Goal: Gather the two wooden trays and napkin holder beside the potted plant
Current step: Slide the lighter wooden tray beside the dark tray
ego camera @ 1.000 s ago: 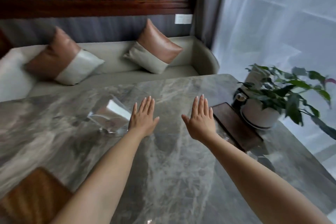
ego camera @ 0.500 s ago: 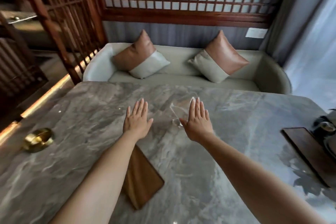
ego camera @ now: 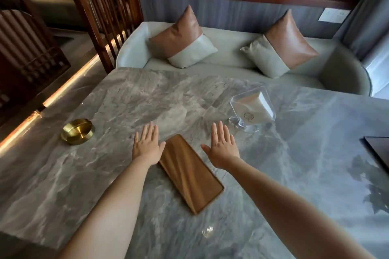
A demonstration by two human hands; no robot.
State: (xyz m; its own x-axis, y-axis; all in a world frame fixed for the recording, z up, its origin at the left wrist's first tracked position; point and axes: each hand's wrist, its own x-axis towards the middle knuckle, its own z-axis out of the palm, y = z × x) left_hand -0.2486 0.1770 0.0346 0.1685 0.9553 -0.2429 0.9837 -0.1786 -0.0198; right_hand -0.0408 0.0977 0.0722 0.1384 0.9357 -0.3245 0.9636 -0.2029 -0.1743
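A light brown wooden tray [ego camera: 190,174] lies at an angle on the grey marble table [ego camera: 294,153], between my two arms. My left hand [ego camera: 147,145] hovers flat and open by the tray's far left corner. My right hand [ego camera: 222,146] is flat and open to the tray's right. A clear napkin holder [ego camera: 251,109] with white napkins stands beyond my right hand. A dark wooden tray [ego camera: 379,151] shows only its corner at the right edge. The potted plant itself is out of view; only its reflection [ego camera: 370,187] shows on the table.
A brass ashtray [ego camera: 77,131] sits on the table's left side. Behind the table runs a pale sofa [ego camera: 231,63] with two brown-and-grey cushions. A wooden lattice screen [ego camera: 101,17] stands at the left, with a lit floor strip below.
The view has swung left and tilted down: the plant left the frame, the light tray and the ashtray came into full view. Both hands stay flat and open, now flanking the light tray.
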